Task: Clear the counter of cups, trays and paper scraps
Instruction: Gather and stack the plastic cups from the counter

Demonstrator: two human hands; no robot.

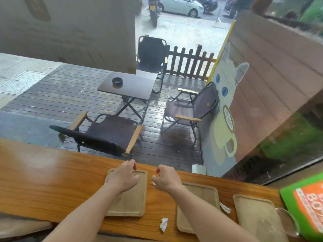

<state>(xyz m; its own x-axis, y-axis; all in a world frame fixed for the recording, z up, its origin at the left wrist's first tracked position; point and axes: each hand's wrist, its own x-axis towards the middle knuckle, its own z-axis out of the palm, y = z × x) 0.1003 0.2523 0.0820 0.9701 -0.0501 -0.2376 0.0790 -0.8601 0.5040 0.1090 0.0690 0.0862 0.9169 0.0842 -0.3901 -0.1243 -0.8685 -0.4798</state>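
Left grip point(122, 177): hand over the far end of the left tray point(129, 203), fingers curled loosely, nothing clearly held; a rim of something round, maybe a cup, peeks out at the hand's left edge but too hidden to call. Right grip point(166, 179): fingers pinched narrow, knuckles up, and a small pale scrap bit point(154, 183) shows at the thumb side, so it looks like it is pinching paper, though I can't confirm contact.

Landmark = left tray, sitting flat on the worktop point(43, 180). Worktop left of it shows only bare wood. Right hand hovers just right of its far corner. Crumpled scrap point(164, 224) lies right of its near corner, by the worktop's near edge. Middle tray point(206, 194) is right of it, partly under the right forearm. A flat torn scrap point(225, 207) lies further right, between the middle tray and the right tray point(253, 212). A clear glass point(286, 222) overlaps the right tray's right side, near a green-orange sign point(307, 203).

Progress, my read: early. All three trays sit on the worktop, two scraps loose, glass not removed. At most one scrap is being picked. Left: stack or carry trays, collect both scraps, take the glass and whatever hides under the left hand.
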